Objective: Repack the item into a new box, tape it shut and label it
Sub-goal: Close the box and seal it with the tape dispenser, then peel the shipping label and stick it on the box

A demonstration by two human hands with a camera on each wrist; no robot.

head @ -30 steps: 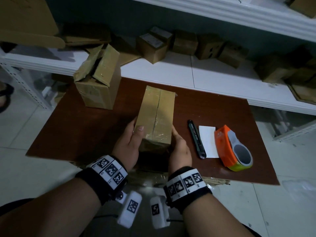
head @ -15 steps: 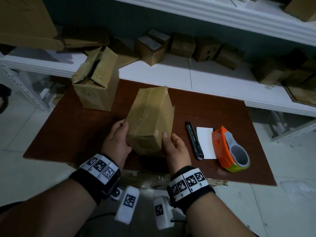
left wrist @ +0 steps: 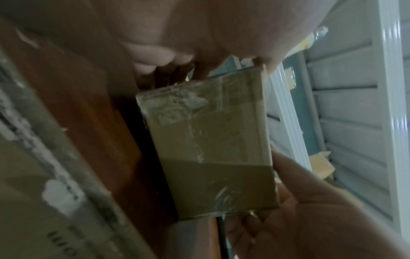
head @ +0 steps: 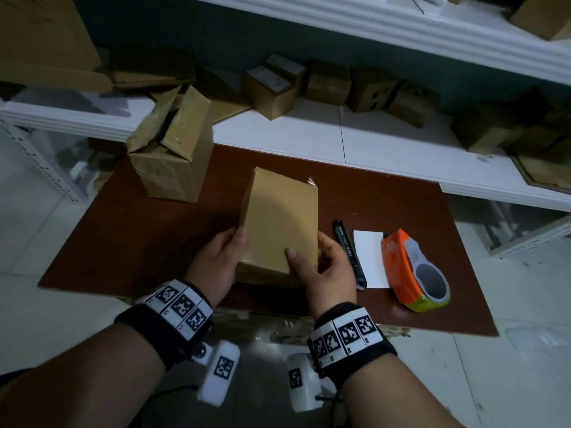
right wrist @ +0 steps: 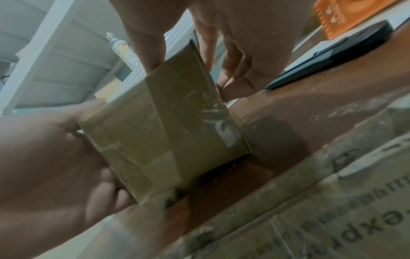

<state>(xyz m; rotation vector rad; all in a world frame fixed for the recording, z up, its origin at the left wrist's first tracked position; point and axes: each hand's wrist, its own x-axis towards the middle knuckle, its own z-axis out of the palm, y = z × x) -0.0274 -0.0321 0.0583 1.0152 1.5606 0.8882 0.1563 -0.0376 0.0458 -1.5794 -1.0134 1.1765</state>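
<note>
Cardboard box (head: 279, 223), left hand (head: 216, 261) and right hand (head: 324, 270) clasping sides

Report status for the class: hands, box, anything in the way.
Left hand and right hand grip taped cardboard box, plain face up. White label, black utility knife, orange tape dispenser lie right, clear.

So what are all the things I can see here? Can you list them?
taped box: one, brown, on the board, between both hands
open box: one, brown, board's far left corner
board: one, reddish-brown, on the floor
knife: one, black, right of the taped box
label: one, white, beside the knife
tape dispenser: one, orange, right of the label
small boxes: several, brown, on the white shelf
left hand: holds the box's left side
right hand: holds its right side
</note>
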